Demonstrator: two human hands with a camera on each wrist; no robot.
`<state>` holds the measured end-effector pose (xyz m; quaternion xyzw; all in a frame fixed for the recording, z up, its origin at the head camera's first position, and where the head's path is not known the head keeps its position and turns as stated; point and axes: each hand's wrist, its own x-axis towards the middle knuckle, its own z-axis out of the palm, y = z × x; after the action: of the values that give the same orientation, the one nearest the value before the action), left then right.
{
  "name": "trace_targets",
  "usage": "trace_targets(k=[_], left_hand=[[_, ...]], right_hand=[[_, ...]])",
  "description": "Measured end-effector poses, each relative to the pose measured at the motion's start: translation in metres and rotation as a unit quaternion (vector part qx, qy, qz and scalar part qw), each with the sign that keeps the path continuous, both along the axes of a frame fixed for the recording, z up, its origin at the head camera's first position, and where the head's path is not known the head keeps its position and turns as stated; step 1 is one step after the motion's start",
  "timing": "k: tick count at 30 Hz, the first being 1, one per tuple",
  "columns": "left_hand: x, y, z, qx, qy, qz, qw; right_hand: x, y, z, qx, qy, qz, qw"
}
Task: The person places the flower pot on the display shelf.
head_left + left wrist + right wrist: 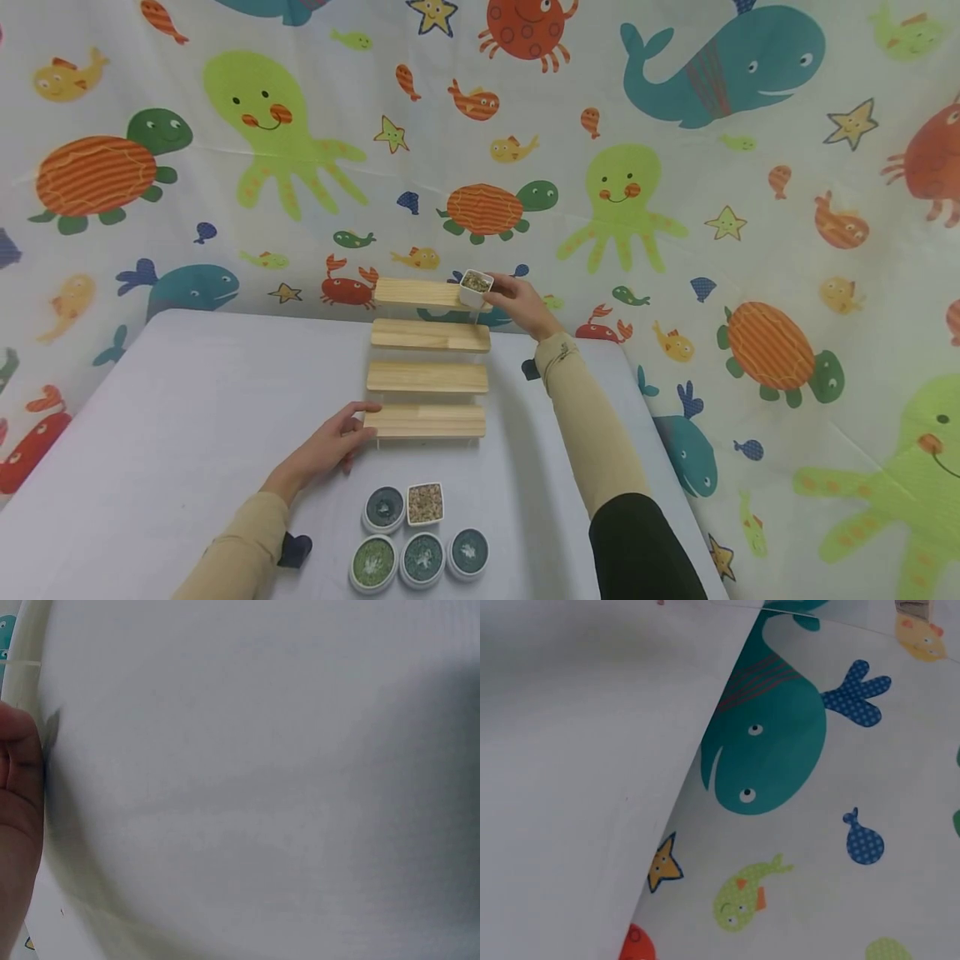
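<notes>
A small white square cup [476,287] with greenish-brown bits inside is at the right end of the top wooden shelf [416,292]. My right hand [521,307] pinches this cup from its right side with thumb and fingers. The stepped stand has several pale wooden shelves on clear supports. At the left end of its lowest shelf [427,422], my left hand [330,442] grips the edge with its fingertips. Only part of the left hand [19,780] shows at the left border of the left wrist view. The right wrist view does not show the right hand.
Near the table's front are a square cup of brownish bits [425,504], a round tub of green stuff [373,563] and several round tubs with dark bluish-green contents [422,559]. A sea-animal curtain [315,242] hangs behind the white table [225,392].
</notes>
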<state>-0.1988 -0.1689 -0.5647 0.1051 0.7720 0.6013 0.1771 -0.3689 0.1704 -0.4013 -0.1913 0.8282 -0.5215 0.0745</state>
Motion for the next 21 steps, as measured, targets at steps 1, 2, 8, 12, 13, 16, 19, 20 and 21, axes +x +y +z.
trace_targets(k=[1,2,8,12,13,16,19,20,21], left_hand=[[0.000,0.000,0.000,0.000,0.000,0.000,1.0000],[0.000,0.000,0.000,0.001,0.000,0.000,1.0000],[0.001,0.000,0.000,0.005,-0.005,0.001,1.0000],[0.001,0.001,0.000,0.003,-0.003,0.001,1.0000],[0.001,0.001,0.000,0.002,-0.003,0.002,1.0000],[0.001,0.001,0.000,0.002,-0.001,0.001,1.0000],[0.001,0.000,0.001,-0.001,0.001,0.000,1.0000],[0.001,0.000,0.000,-0.001,0.002,-0.001,1.0000],[0.001,0.000,0.000,-0.002,0.004,-0.002,1.0000]], right_hand=[[0.000,0.000,0.000,-0.002,0.000,-0.002,1.0000],[0.000,0.000,0.000,-0.002,0.000,-0.004,1.0000],[0.002,0.001,0.000,-0.005,-0.002,-0.003,1.0000],[0.003,0.005,-0.001,-0.023,0.006,-0.002,0.9997],[0.003,0.007,-0.001,-0.028,0.006,-0.003,0.9996],[0.005,0.013,-0.003,-0.041,0.009,-0.008,0.9991],[0.007,0.020,-0.006,-0.049,0.005,-0.008,0.9987],[0.008,0.022,-0.007,-0.051,0.004,-0.008,0.9986],[0.010,0.024,-0.008,-0.052,0.003,-0.009,0.9986]])
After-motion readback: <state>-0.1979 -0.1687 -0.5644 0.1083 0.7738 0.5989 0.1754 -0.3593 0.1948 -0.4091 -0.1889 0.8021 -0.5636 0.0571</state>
